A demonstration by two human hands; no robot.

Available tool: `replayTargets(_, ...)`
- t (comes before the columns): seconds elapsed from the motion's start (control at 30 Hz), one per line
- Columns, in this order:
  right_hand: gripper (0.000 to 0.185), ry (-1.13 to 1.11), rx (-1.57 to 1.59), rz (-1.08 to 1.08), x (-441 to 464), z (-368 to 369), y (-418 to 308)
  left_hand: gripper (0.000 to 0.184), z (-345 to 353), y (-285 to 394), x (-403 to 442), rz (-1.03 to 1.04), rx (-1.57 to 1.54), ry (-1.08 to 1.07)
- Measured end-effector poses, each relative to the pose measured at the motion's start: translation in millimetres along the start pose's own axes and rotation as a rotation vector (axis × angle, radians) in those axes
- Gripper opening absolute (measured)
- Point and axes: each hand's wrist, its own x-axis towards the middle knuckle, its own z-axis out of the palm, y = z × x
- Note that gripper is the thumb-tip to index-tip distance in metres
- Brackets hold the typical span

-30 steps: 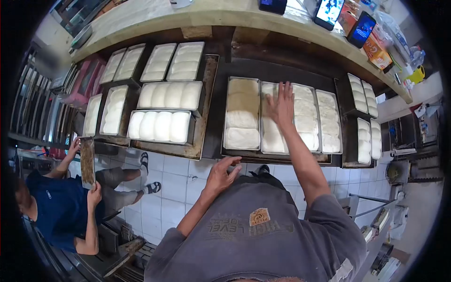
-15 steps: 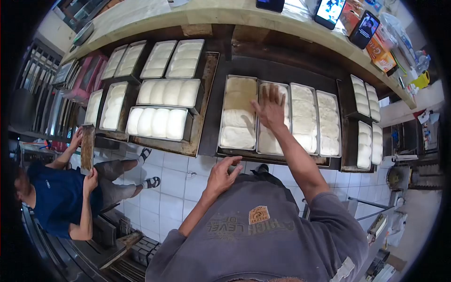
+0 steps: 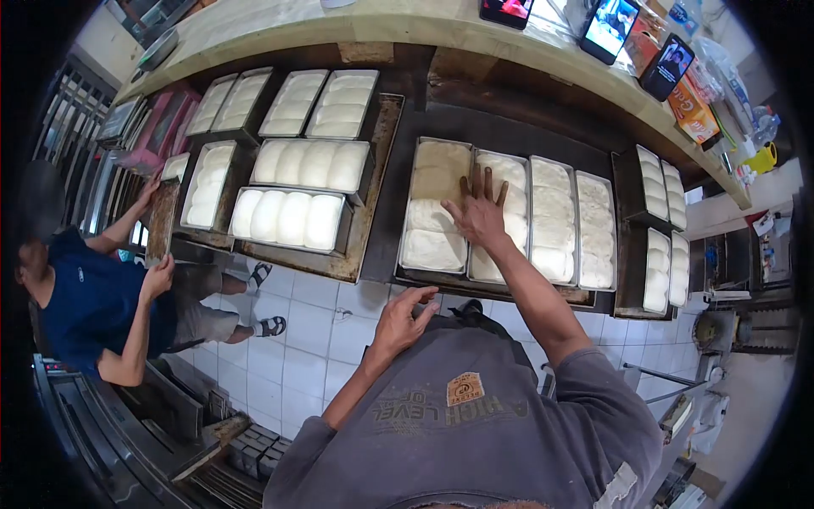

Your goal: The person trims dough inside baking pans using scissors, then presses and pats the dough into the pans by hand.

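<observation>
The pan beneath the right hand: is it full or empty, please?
Full: pale dough shows in it, both above and below the right hand.

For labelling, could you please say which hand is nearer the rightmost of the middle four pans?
Right. The right hand is over dough left of that pan; the left hand, farther left.

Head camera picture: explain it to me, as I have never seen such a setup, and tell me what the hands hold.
There is no machine here: a person works bare-handed, and a camera on their head looks forward and down, so their own shirt fills the bottom. The right hand is spread over the second of four pans of dough, gripping nothing; whether it presses, I cannot tell. The left hand hangs before the shirt, also holding nothing visible. More filled pans stand on either side. Far left, another person holds a long, stained piece.
</observation>
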Motion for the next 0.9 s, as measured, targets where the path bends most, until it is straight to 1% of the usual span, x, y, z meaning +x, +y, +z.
replayTargets(0.1, 0.087, 0.047, -0.010, -0.022, -0.6, -0.6, -5.6, 0.032, -6.9, -3.3, -2.9, -0.020, 0.006, -0.004)
replayTargets(0.27, 0.084, 0.040, -0.120, 0.066, -8.5, 12.5, -1.4, 0.033, -14.7, -15.3, -1.1, 0.010, 0.016, -0.008)
replayTargets(0.43, 0.084, 0.008, -0.021, 0.017, -24.8, 7.1, -8.4, 0.033, -20.6, -16.6, -3.4, 0.039, -0.002, 0.004)
replayTargets(0.6, 0.082, 0.093, 0.068, 0.034, -12.1, -8.6, -12.0, 0.033, -25.9, -17.5, -3.4, 0.043, -0.027, 0.007)
replayTargets(0.73, 0.079, -0.143, -0.094, 0.020, -9.7, -4.9, -14.1, 0.032, -27.7, -24.0, -6.0, 0.058, -0.016, 0.007)
replayTargets(0.77, 0.079, -0.140, -0.093, 0.016, -2.5, -4.8, -19.2, 0.032, -29.1, -25.7, -5.2, 0.059, -0.015, 0.012)
replayTargets(0.9, 0.080, 0.305, 0.256, -0.172, 29.6, 0.2, -49.0, 0.033, -29.7, -29.7, -9.5, 0.049, -0.002, 0.008)
